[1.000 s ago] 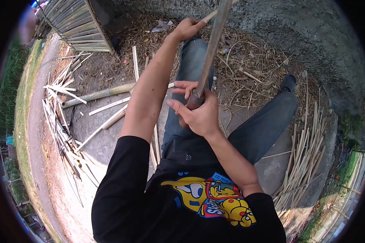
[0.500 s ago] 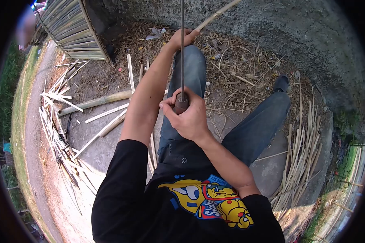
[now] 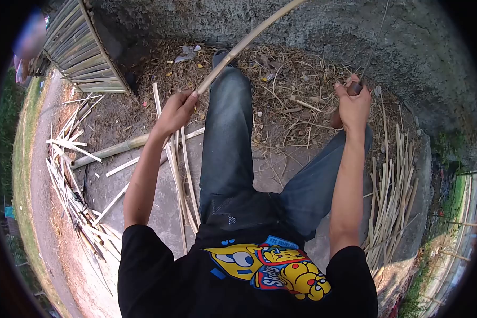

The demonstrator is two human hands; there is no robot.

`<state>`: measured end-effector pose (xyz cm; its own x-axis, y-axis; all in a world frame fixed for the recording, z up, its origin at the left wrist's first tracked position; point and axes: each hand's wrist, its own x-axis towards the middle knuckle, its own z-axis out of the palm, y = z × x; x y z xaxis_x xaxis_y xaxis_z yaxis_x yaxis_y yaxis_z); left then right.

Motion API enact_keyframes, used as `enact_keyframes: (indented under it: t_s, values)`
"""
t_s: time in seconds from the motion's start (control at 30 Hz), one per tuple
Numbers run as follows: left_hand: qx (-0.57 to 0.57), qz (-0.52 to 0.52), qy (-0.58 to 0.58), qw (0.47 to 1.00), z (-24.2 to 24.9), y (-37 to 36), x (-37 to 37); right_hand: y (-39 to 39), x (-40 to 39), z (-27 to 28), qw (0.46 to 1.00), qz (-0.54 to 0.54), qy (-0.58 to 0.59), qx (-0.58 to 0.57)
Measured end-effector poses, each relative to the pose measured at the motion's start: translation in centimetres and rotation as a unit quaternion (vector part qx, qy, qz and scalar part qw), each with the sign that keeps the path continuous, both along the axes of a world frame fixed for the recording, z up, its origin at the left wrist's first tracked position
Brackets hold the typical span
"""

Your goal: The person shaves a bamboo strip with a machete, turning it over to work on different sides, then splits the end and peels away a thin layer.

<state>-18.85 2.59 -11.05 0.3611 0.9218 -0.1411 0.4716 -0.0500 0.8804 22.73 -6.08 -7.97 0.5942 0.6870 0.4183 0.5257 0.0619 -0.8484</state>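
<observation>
My left hand [image 3: 179,112] is closed around the near end of a long pale bamboo strip [image 3: 244,42], which slants up and right over my knee, its far end out of view. Off to the right, my right hand [image 3: 353,108] grips the dark handle of a long-bladed knife [image 3: 376,42]. Its thin blade points up and away, seen nearly edge-on. Blade and strip are well apart.
Split bamboo strips lie in a bundle [image 3: 392,206] at right and a loose pile [image 3: 71,180] at left, near a bamboo pole [image 3: 111,150]. A slatted bamboo panel [image 3: 85,50] leans by the concrete wall [image 3: 328,32]. Shavings [image 3: 281,100] litter the ground.
My right hand has swung the knife from the middle, above my lap, out to the far right. My left hand, with the bamboo strip, has moved left and nearer to me.
</observation>
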Motion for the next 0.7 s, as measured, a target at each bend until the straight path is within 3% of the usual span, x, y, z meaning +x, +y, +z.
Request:
enact_keyframes:
  t_s: [0.03,0.13,0.2,0.23,0.33,0.37,0.47,0.63,0.7]
  values:
    - [-0.012,-0.004,-0.020,1.000,0.4,-1.4,0.0,-0.9,-0.8,-0.1,0.999,0.021,0.028,0.016]
    - [-0.076,-0.008,-0.093,0.993,0.7,-5.1,0.9,-3.4,-4.4,0.5,0.981,0.149,0.067,-0.110]
    - [-0.134,0.007,-0.108,0.985,-0.8,-6.6,1.3,-4.3,-7.5,0.3,0.977,0.165,-0.080,-0.105]
    - [-0.154,0.007,-0.108,0.982,-1.3,-7.0,1.6,-4.5,-9.0,0.1,0.971,0.219,-0.027,-0.095]
    - [-0.214,-0.013,-0.156,0.964,-2.2,-7.8,2.2,-3.9,-12.0,-1.8,0.936,0.283,-0.114,-0.178]
    - [-0.212,-0.018,-0.154,0.965,-2.3,-8.0,2.6,-3.8,-13.0,-2.3,0.938,0.277,-0.113,-0.175]
    - [-0.211,-0.018,-0.168,0.963,-2.9,-8.9,2.9,-3.5,-14.7,-2.4,0.881,0.290,-0.258,-0.271]
    - [-0.245,0.004,-0.159,0.956,-2.1,-9.7,2.5,0.0,-12.1,-1.6,0.886,0.299,-0.221,-0.278]
    - [-0.242,0.010,-0.174,0.955,-2.3,-9.1,2.7,1.0,-12.3,-1.3,0.878,0.266,-0.301,-0.261]
